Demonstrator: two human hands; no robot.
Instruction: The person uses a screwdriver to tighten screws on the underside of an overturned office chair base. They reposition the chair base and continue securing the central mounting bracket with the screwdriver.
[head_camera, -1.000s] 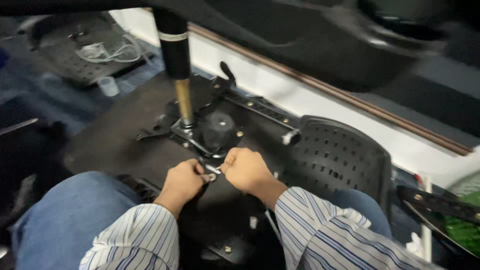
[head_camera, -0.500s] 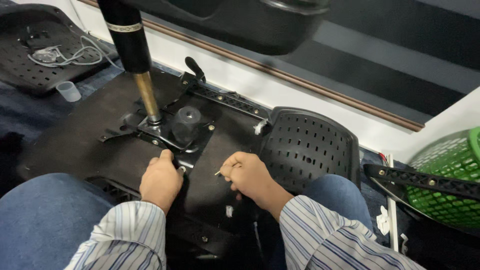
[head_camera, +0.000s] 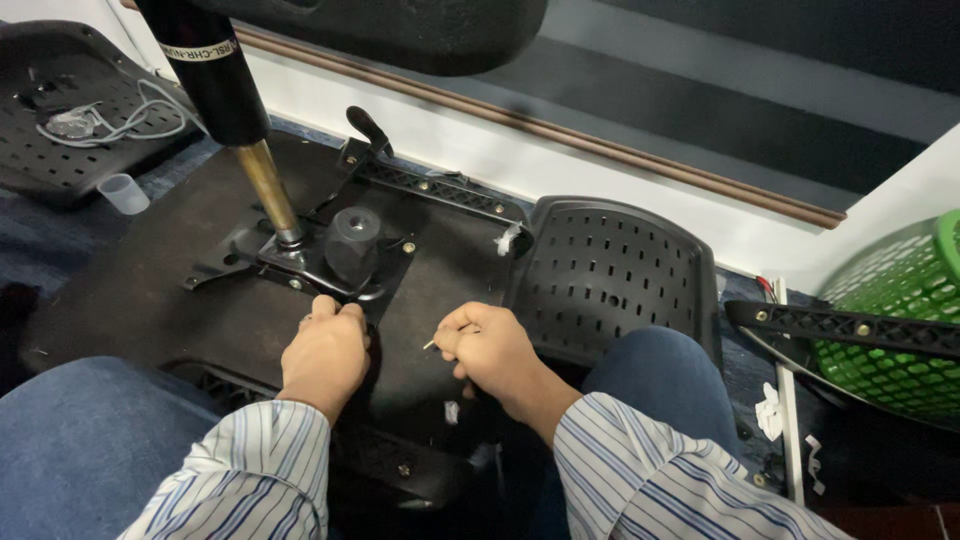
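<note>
Green basket, perforated backrest, plastic cup

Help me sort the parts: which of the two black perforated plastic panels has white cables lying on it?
The black perforated plastic panel at far left, beyond the small clear cup; white cables lie on it. The curved panel by the right knee carries none.

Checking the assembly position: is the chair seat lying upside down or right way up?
Upside down: the chair seat shows its underside, with the metal mechanism plate and gas cylinder pointing up.

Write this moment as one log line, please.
left hand: on metal mechanism plate | right hand: pinching small screw | chair seat underside: facing up
</note>
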